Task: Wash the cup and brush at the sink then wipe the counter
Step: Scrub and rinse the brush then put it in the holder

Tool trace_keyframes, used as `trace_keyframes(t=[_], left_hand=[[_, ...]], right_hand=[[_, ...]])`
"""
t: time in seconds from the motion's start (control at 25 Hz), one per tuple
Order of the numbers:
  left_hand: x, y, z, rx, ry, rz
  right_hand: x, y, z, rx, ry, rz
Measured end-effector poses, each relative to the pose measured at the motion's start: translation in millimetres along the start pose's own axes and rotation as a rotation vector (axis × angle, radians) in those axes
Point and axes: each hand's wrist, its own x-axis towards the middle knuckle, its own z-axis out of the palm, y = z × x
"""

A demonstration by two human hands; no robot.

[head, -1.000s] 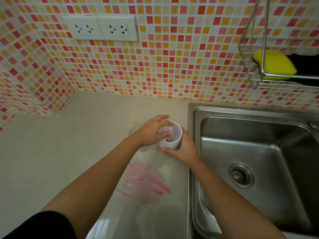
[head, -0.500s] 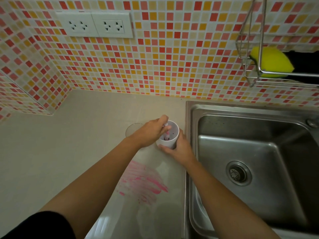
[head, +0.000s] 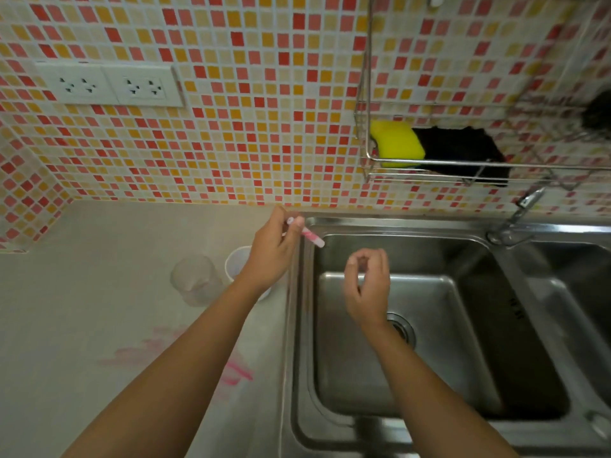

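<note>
My left hand (head: 272, 251) pinches a small pink-stained brush (head: 309, 235) and holds it over the left rim of the steel sink (head: 439, 342). Its tip points right, over the basin. The white cup (head: 235, 262) stands on the counter (head: 82, 309) just left of the sink, partly hidden behind my left wrist. My right hand (head: 367, 285) hovers above the basin with fingers curled and thumb near the fingertips; it holds nothing. Pink paint smears (head: 231, 371) mark the counter below my left forearm.
A clear plastic cup (head: 195, 279) sits left of the white cup. A wire rack (head: 439, 170) on the tiled wall holds a yellow sponge (head: 395, 143) and a black cloth (head: 463, 153). The tap (head: 515, 216) stands at the sink's back right. Two wall sockets (head: 109, 85) are upper left.
My left hand lifted the brush out of the white cup and carried it right, over the sink edge. My right hand let go of the cup and moved over the basin.
</note>
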Motion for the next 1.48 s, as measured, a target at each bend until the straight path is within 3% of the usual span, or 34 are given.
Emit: trace_keyframes(t=[0.12,0.2,0.28,0.32,0.48,0.56,0.64,0.76,0.92,1.08,1.2,1.36,1.44,1.48], left_hand=[[-6,16,43,-0.036,-0.027,-0.042],[-7,20,63,-0.011,-0.036,-0.046],[-5,23,75,0.011,-0.028,-0.074],[-5,25,78,0.017,-0.017,-0.079],[-12,36,81,0.018,0.022,-0.051],[-15,41,80,0.026,0.051,-0.043],[-16,44,79,0.025,0.08,-0.061],[-16,46,86,-0.038,0.114,-0.109],[-16,53,104,-0.407,0.21,-0.335],[-18,69,138,-0.619,0.274,-0.54],[-20,73,167,-0.661,0.296,-0.601],[-22,79,194,-0.653,0.313,-0.673],[-23,83,200,-0.651,0.317,-0.676],[-24,85,203,-0.656,0.32,-0.676]], right_hand=[[60,-38,-58,-0.001,0.141,-0.384],[112,-64,-80,-0.041,0.215,-0.469],[165,-79,-88,-0.175,0.162,-0.35],[190,-80,-86,-0.291,0.055,-0.248],[240,-70,-59,-0.724,-0.602,0.244],[243,-67,-48,-0.867,-0.722,0.29],[244,-67,-44,-0.878,-0.723,0.285],[249,-77,-58,-0.614,-0.598,0.291],[227,-92,-114,-0.114,-0.399,0.333],[189,-75,-181,0.995,-0.415,0.749],[155,-52,-218,1.422,-0.446,0.907],[119,-20,-242,1.585,-0.535,0.913],[107,0,-237,1.318,-0.489,0.829],[100,8,-232,0.979,-0.47,0.715]])
